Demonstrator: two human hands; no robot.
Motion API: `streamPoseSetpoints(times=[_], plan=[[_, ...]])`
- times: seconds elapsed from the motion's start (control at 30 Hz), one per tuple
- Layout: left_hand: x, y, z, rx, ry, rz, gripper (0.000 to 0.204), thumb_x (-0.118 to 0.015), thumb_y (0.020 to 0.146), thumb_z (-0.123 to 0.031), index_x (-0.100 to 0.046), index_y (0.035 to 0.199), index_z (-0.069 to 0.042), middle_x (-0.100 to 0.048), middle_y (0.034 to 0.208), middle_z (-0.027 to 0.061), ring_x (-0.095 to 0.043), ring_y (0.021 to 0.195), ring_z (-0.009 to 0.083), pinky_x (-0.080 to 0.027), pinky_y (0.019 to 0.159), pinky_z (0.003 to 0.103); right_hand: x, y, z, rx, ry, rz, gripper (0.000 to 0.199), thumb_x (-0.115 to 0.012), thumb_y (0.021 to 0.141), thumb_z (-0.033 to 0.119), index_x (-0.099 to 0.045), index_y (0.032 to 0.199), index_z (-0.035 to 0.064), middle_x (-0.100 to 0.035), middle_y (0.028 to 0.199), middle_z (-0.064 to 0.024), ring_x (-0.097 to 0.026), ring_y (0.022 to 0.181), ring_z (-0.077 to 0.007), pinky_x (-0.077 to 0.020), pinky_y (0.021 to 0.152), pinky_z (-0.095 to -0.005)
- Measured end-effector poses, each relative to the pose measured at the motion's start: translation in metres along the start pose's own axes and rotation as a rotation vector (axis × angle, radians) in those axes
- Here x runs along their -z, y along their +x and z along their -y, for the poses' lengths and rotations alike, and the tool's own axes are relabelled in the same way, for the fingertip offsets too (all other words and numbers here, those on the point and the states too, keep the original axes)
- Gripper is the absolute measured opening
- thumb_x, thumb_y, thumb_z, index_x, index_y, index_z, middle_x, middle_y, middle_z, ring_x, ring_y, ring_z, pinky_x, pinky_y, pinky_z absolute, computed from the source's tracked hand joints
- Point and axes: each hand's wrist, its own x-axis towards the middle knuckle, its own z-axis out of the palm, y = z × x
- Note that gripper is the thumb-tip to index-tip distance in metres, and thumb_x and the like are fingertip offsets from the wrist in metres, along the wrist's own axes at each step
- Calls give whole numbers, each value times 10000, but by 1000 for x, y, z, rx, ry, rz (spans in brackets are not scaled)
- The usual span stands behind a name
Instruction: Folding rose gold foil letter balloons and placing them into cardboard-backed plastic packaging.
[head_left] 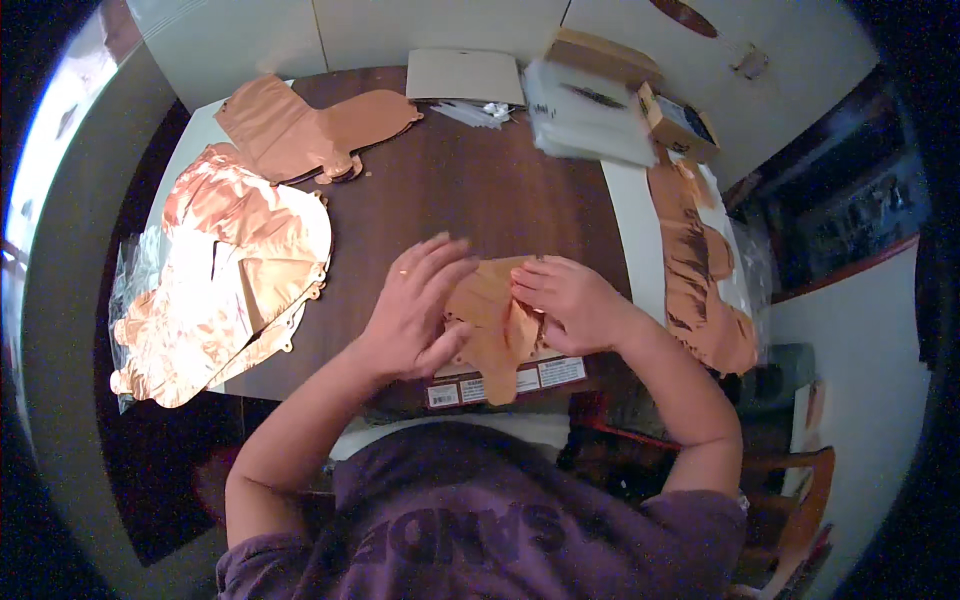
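Note:
A flat rose-gold foil balloon point(487, 340), partly folded, lies at the table's near edge with a narrow tab pointing toward me. Beneath it shows a card or package point(562, 373) with white printed labels. My left hand point(425, 305) is at the balloon's left side, fingers spread and slightly raised, the thumb by its edge; nothing is in its grip. On the other side my right hand point(572, 302) has its fingers bent together at a raised fold of the foil, pinching it. Part of the fold is hidden under those fingers.
Shiny foil balloons point(225, 270) are heaped on the left, more flat ones point(320, 130) behind them. Along the right edge lies another foil stack point(695, 270). At the back are a grey-white box point(463, 77), clear plastic bags point(585, 120) and an open cardboard box point(678, 125). A wooden chair point(800, 500) stands lower right.

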Motion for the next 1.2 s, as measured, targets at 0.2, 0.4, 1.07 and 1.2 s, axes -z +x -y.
streamPoseSetpoints(times=[0.2,0.4,1.07,1.2], plan=[[-20,-7,14,-117,324,348,785,-415,903,-597,-370,1414,-3,-335,1481,225,-301,1386,379,-197,1131,536,7,36,21,-423,161,77,465,-576,846,293,-591,1181,-30,-582,1254,-194,-508,1214,-369,-340,1069,-461],[-14,-10,11,-139,393,349,817,-408,889,-633,-361,1429,-21,-336,1484,216,-311,1385,364,-195,1130,536,-33,30,60,-564,-63,99,835,-563,884,457,-228,1460,-47,-218,1525,-244,-171,1434,-377,-109,1157,-509],[1,-36,-25,121,-234,201,599,-497,912,-359,-406,1398,-20,-349,1469,229,-313,1384,368,-238,1129,485,-38,-57,151,-404,-296,-288,298,-576,852,111,-659,1115,-2,-635,1168,-184,-604,1106,-357,-483,947,-444],[16,-28,-27,179,-486,-346,528,-509,895,-253,-451,1358,-4,-396,1434,210,-358,1355,325,-261,1126,429,-2,-55,154,-1197,529,-706,323,-649,886,148,-622,1165,-13,-644,1163,-160,-634,1046,-250,-482,937,-361]])
